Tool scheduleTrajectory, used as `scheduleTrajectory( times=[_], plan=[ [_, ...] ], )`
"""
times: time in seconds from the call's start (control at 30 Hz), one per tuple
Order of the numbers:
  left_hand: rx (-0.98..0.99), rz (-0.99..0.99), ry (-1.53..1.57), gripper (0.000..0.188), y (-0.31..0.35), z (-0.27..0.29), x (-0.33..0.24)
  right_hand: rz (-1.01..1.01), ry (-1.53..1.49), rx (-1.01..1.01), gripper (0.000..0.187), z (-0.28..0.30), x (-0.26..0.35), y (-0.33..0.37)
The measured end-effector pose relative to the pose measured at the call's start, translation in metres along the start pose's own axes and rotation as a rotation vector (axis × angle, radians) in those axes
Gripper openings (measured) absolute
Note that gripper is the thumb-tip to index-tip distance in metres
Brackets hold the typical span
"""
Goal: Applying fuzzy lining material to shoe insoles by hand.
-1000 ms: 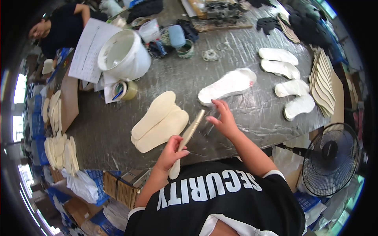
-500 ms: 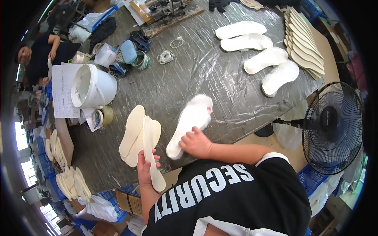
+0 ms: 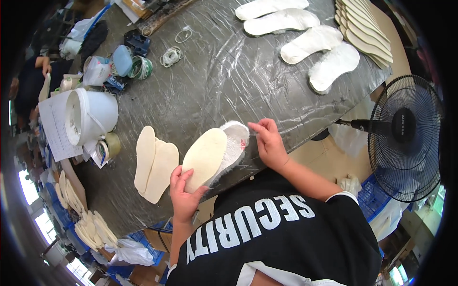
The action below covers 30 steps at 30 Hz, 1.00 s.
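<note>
**Trainee:** Which step is in hand?

**Instructor:** Judged by position, laying one insole over another. The cream insole (image 3: pixel 205 159) lies across the fluffy insole (image 3: pixel 233 145), covering part of it. Use the white bucket (image 3: pixel 102 114) as reference: both pieces are to its right, toward the near edge of the table (image 3: pixel 214 81). One rounded end of the fluffy insole, bearing a red mark (image 3: pixel 244 143), projects on the side away from the bucket.

**Trainee:** State the fingers.

**Instructor:** Left hand (image 3: pixel 185 196): fingers narrowed, holding the cream insole by its near end, fingertips on the upper face. Right hand (image 3: pixel 270 145), farther from the bucket: index finger stretched toward the projecting end, other fingers curled. Whether it touches or pinches that edge, I cannot tell.

**Trainee:** Are the pieces aligned?

**Instructor:** No. Their ends are offset. Whether the faces meet along their length cannot be told.

**Trainee:** What does the next move call for?

**Instructor:** Probably this: steady the fluffy insole with the right hand, slide the cream insole away from the bucket until the outlines match, then press flat. Caution: loose fluff could fold between the faces.

**Trainee:** Where are the other pieces?

**Instructor:** Two cream insoles (image 3: pixel 164 171) overlap between the bucket and the left hand. Four white insoles (image 3: pixel 311 44) lie well right of the bucket.
</note>
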<state>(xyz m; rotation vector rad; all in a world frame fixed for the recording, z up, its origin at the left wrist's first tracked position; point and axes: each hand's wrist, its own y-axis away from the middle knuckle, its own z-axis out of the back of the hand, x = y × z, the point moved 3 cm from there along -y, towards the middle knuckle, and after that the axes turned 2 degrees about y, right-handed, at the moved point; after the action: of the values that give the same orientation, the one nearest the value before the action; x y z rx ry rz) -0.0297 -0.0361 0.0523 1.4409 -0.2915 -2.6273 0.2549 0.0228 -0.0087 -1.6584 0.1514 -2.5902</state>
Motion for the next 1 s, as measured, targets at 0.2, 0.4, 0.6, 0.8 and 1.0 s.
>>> scheduleTrajectory(
  times=[0.2, 0.4, 0.6, 0.8, 1.0],
  plan=[
    [0.054, -0.155, -0.261, 0.065, -0.009, -0.021, -0.01, -0.269, -0.196, 0.161, 0.034, -0.01, -0.014, -0.006],
    [0.113, -0.222, -0.35, 0.066, -0.015, -0.03, -0.02, -0.404, -0.475, 0.16, 0.037, -0.018, -0.022, 0.0],
    [0.133, -0.206, -0.384, 0.064, -0.017, -0.035, -0.022, -0.383, -0.497, 0.157, 0.04, -0.019, -0.028, 0.003],
    [0.174, -0.203, -0.425, 0.063, -0.019, -0.037, -0.019, -0.385, -0.468, 0.153, 0.04, -0.018, -0.025, 0.0],
    [0.19, -0.184, -0.427, 0.064, -0.019, -0.036, -0.018, -0.38, -0.413, 0.147, 0.037, -0.019, -0.024, 0.0]
  ],
)
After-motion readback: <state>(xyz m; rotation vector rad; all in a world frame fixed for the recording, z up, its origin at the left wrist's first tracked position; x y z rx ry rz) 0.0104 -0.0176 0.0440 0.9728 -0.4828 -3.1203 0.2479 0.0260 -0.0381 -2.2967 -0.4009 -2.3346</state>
